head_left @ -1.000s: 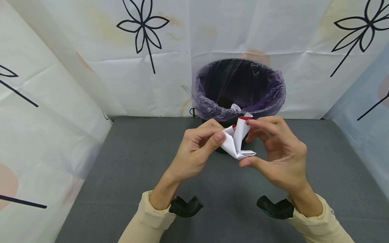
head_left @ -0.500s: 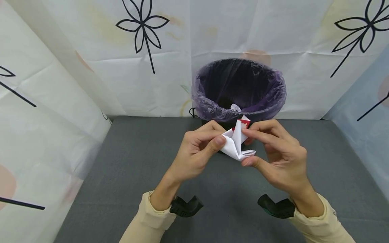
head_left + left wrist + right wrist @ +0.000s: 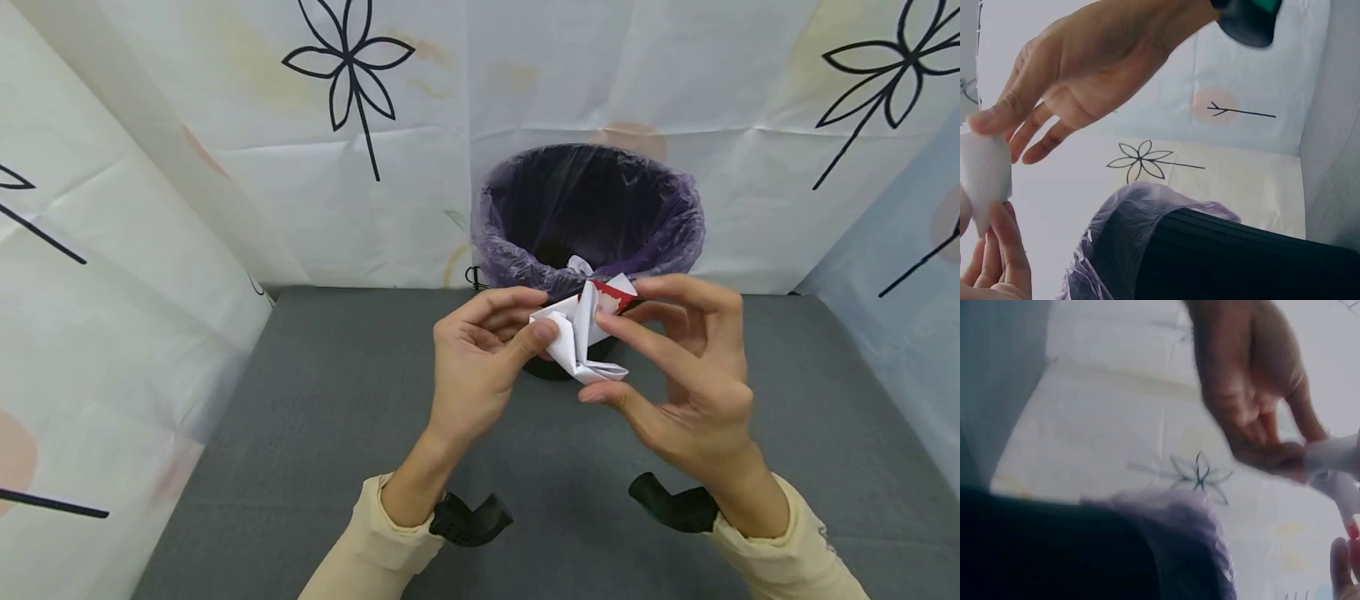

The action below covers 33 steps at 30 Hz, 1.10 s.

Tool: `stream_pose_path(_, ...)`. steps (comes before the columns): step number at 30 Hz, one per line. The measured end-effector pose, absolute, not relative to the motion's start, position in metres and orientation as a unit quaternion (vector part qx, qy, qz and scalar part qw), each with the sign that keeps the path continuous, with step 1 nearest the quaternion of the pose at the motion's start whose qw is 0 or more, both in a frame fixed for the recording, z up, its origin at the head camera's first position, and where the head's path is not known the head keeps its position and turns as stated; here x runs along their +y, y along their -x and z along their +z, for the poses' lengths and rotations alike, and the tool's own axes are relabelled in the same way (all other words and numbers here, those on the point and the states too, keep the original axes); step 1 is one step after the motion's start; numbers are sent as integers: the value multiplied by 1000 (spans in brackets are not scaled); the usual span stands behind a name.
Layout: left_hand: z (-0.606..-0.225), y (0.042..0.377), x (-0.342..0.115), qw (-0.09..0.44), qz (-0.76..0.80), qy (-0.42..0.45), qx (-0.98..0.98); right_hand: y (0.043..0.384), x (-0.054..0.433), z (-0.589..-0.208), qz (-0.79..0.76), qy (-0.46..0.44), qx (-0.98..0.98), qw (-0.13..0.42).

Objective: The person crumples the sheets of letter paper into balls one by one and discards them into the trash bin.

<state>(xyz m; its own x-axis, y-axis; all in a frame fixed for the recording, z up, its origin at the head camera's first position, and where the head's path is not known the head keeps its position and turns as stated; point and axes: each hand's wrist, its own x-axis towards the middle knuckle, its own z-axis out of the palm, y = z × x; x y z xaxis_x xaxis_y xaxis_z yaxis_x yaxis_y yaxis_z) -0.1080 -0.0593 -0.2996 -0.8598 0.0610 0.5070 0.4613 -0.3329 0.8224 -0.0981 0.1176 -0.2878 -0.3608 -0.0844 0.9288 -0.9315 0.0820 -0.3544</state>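
Observation:
A small folded white paper [image 3: 564, 337], with a red printed patch on its upper right flap, is held up between both hands over the table. My left hand [image 3: 476, 367] pinches its left side, thumb in front and fingers behind. From the right, my right hand [image 3: 693, 375] holds the upright flap with its fingers, its thumb at the lower edge. In the left wrist view the paper [image 3: 985, 172] shows its plain white side at the left border. The right wrist view is blurred, with the paper [image 3: 1329, 459] at the fingertips.
Behind the hands stands a dark bin with a purple plastic liner [image 3: 510, 271], a scrap of white paper [image 3: 579, 265] near its inner front rim. The grey table [image 3: 322, 417] lies below. White cloth [image 3: 225, 125] printed with black flowers hangs at the back and sides.
The paper's right flap has swung outward, and more of its red print shows. The right fingers have spread along it, and the left hand has shifted slightly left.

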Motion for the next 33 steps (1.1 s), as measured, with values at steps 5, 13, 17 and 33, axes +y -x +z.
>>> stream_pose_path(5, -299, 108, -56, 151, -794, 205, -552, 101, 118, -288, 546, -425, -604, 395)
stream_pose_path(13, -300, 108, -55, 154, -804, 230, -525, 100, 120, -291, 584, -430, -583, 364)
stream_pose_path(17, -300, 108, -54, 163, -807, 242, -514, 100, 119, -293, 588, -429, -574, 375)
stream_pose_path(33, -300, 105, -57, 144, -739, 372, -542, 102, 116, -296, 563, -389, -605, 406)
